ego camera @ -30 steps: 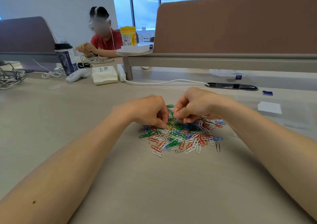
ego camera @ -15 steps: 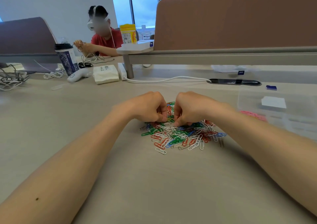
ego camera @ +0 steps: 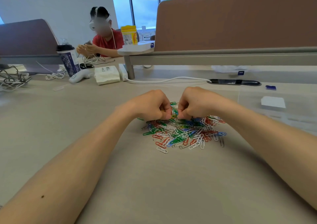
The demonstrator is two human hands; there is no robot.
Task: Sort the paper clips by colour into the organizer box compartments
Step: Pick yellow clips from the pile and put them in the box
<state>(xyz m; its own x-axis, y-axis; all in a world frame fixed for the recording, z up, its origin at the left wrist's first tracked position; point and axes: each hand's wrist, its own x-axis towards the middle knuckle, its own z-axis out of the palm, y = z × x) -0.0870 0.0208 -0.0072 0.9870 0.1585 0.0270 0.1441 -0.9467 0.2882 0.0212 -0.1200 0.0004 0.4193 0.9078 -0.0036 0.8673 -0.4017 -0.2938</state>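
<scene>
A loose pile of paper clips (ego camera: 184, 132) in red, green, blue, white and yellow lies on the beige table in the middle of the head view. My left hand (ego camera: 151, 105) and my right hand (ego camera: 193, 102) sit side by side over the pile's far edge, fingers curled. Between their thumbs and fingertips they pinch a yellow clip (ego camera: 173, 116) just above the pile. Whether other clips are held inside the fists is hidden. The clear plastic organizer box (ego camera: 277, 110) stands at the right, with a white slip of paper (ego camera: 273, 102) on it.
A white cable (ego camera: 168, 80) runs behind the pile to a black slot (ego camera: 235, 82). At the far left stand a cup (ego camera: 68, 60), a white handheld device (ego camera: 79, 76), a tissue pack (ego camera: 106, 74) and tangled cords (ego camera: 12, 79). Another person sits beyond.
Both hands have drawn closer together at the far edge of the pile and now pinch a yellow clip between them. The view has shifted slightly.
</scene>
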